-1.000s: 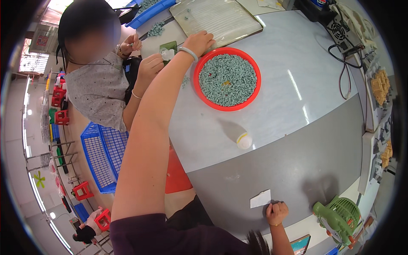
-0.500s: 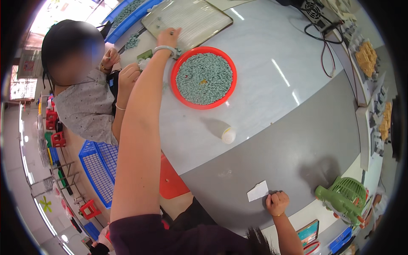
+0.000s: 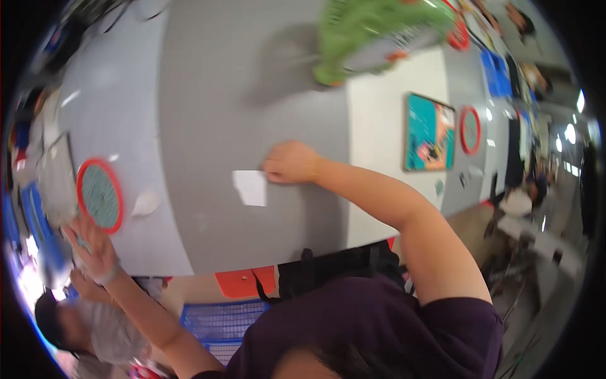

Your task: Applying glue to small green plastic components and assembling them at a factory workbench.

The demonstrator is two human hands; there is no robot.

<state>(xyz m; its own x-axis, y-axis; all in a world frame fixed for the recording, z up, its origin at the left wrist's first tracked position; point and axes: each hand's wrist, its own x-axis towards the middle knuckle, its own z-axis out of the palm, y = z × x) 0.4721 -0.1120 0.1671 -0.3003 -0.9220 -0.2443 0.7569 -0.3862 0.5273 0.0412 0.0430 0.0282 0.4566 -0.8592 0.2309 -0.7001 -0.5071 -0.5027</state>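
My left hand (image 3: 93, 247) reaches out at the far left, fingers spread, beside the near rim of a round red tray (image 3: 118, 222) filled with small grey-green pieces. A pale green spot shows by its fingers, too blurred to make out. My right hand (image 3: 290, 162) rests closed on the grey table (image 3: 208, 126), knuckles up. Just left of it, against its fingers, lies a small white card (image 3: 251, 188). Whether the fingers pinch anything is hidden. Between the red tray and the card stands a small white container (image 3: 146, 203), smeared by motion.
A green fan (image 3: 379, 44) stands at the far side. To the right lie a teal picture box (image 3: 430, 132) and another red tray (image 3: 470, 131). A co-worker (image 3: 113, 331) sits at the lower left. A blue basket (image 3: 224, 321) and a red stool (image 3: 246, 282) are below the table edge.
The view has swung to the right. My left hand has come back from the flat tray to the red round one, and its fingers have spread. My right hand stays closed beside the card.
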